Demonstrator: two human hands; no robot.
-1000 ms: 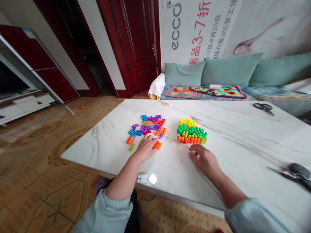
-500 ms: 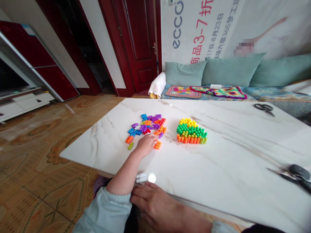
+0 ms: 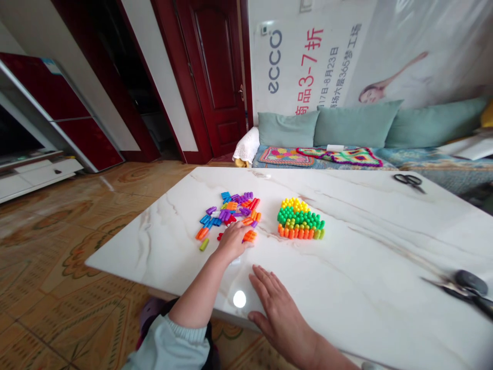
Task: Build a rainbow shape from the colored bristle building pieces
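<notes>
My left hand [image 3: 232, 243] reaches over the near side of a loose pile of coloured plastic pieces [image 3: 224, 215], thumb and fingers apart around an orange piece [image 3: 250, 236]; whether they touch it is unclear. A small white piece [image 3: 236, 260] shows by the wrist. Lower right of it, my right hand [image 3: 275, 303] is spread above or on the near part of the white table [image 3: 365, 267], holding nothing. To the right of the pile stands a block of pieces [image 3: 301, 218] in yellow, green, olive and orange rows.
Black scissors [image 3: 409, 181] lie at the table's far right. A second pair [image 3: 458, 290], beside a dark rounded object [image 3: 470, 282], is at the right edge. Beyond the table is a sofa with green cushions [image 3: 356, 126].
My right hand has moved up from the table's near edge and spread its fingers. The white piece has shifted up towards my left wrist. The camera view has tilted slightly upward.
</notes>
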